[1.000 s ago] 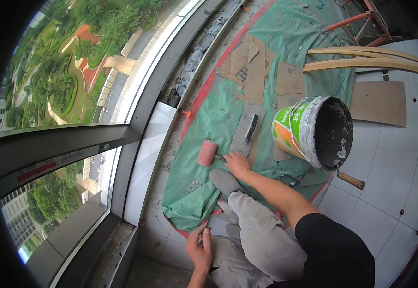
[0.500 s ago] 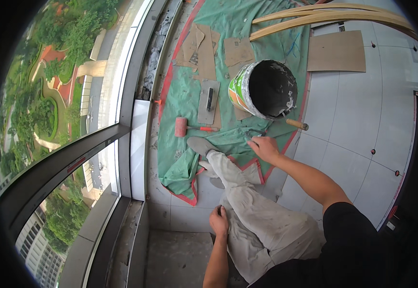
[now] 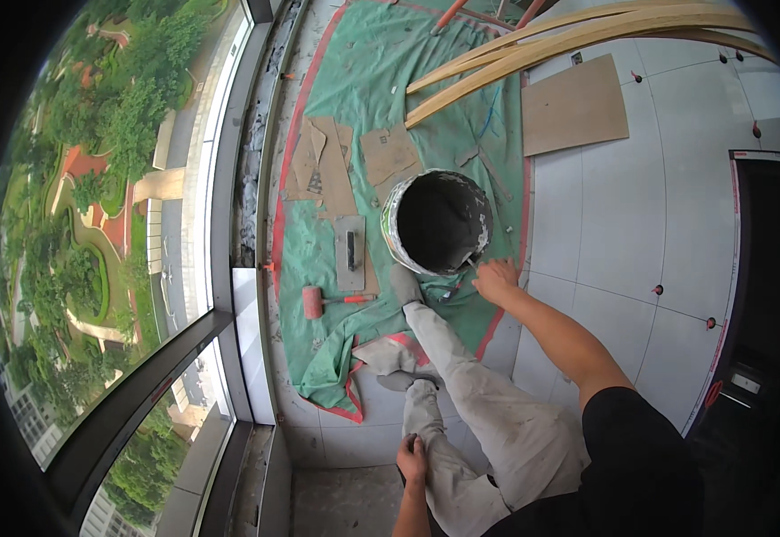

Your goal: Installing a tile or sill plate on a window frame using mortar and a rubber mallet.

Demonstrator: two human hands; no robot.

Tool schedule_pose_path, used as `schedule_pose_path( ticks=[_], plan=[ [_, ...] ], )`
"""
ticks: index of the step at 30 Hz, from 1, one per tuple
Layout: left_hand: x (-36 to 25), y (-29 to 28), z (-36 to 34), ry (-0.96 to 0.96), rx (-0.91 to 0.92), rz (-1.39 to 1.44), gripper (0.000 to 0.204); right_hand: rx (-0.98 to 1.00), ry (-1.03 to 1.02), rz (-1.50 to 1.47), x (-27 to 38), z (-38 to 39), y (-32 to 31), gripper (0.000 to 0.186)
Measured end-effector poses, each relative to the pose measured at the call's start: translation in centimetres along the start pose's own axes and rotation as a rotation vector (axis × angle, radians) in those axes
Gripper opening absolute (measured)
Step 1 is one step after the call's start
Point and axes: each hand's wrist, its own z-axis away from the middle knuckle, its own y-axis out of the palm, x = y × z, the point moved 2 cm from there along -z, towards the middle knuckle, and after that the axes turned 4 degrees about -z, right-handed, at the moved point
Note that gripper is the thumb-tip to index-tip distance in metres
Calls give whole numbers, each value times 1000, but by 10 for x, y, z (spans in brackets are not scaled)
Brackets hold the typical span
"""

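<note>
A large bucket (image 3: 393,234) with a dark hollow inside and a mortar-smeared rim stands on a green cloth (image 3: 363,54). At its near right rim my right hand (image 3: 497,282) is closed round the handle of a tool; the tool's metal shank (image 3: 472,260) reaches into the bucket, and its lower end is hidden. My left hand (image 3: 412,458) rests by my left leg with curled fingers, and a small dark thing shows at them. Below the bucket rim, a small dark tool (image 3: 451,291) lies on the cloth. One shoe (image 3: 404,285) is close to the bucket.
Left of the bucket lie a flat steel trowel (image 3: 351,274), a red-headed mallet (image 3: 313,302) and cardboard pieces (image 3: 388,154). Long wooden strips (image 3: 533,61) cross the far right, near a brown board (image 3: 578,106). Window frames (image 3: 220,322) line the left; tiles (image 3: 618,215) cover the right.
My right hand has gone from above the small tool on the cloth to the wooden handle sticking out of the bucket, and closed on it. The view has shifted; my feet are farther apart.
</note>
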Motion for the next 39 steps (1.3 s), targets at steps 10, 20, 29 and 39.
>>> schedule_pose_path(
  ticks=[10,20,29,39],
  plan=[
    [-218,-57,8,-85,75,-173,49,-254,-55,-1016,31,76,-53,39],
    [-619,-18,52,776,122,-126,68,163,463,-2441,122,29,-229,98],
    [-737,-120,-1,1036,214,-498,52,150,594,-2525,126,-31,-341,85],
    [-920,-201,-70,1211,91,-513,33,24,650,-2682,168,-153,-488,75]
  ],
)
